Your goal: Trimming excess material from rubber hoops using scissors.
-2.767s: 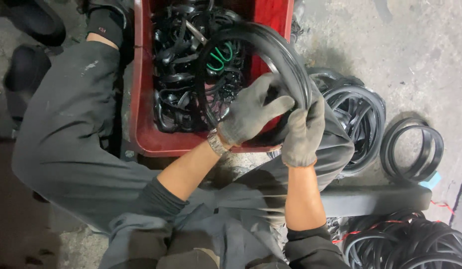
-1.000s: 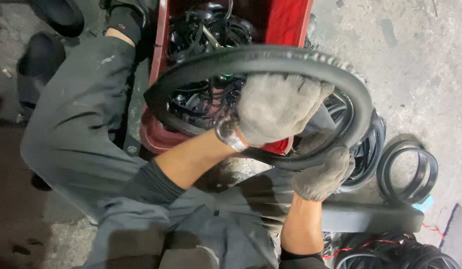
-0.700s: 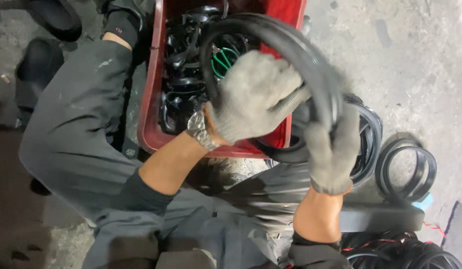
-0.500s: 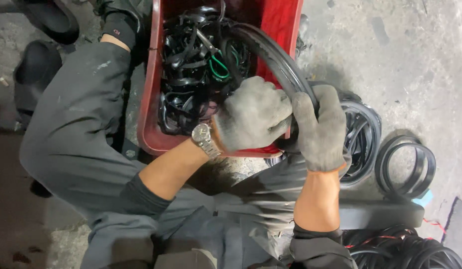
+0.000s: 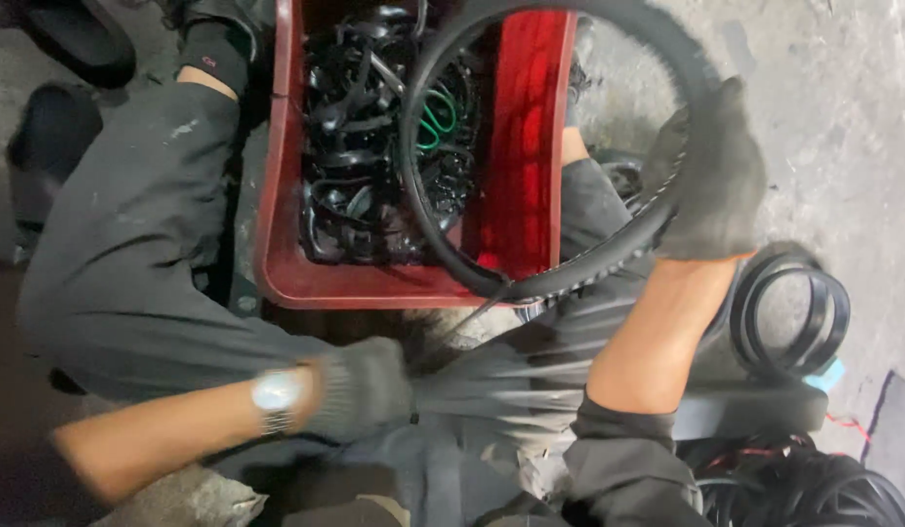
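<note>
- A red plastic crate [image 5: 516,146] holding tangled black rubber parts [image 5: 350,146] and a green loop [image 5: 435,122].
- Stacked black rubber rings [image 5: 789,312] on the concrete floor [image 5: 843,117].

No packages, labels, signs or screens are visible. The nearest thing to a container is an open red plastic crate [image 5: 511,146] on the concrete floor, rectangular, unmarked on the sides that show.

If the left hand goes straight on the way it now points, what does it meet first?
Probably the blurred grey trouser leg just right of the left hand. The hand is motion-blurred, so direction and depth are uncertain.
</note>
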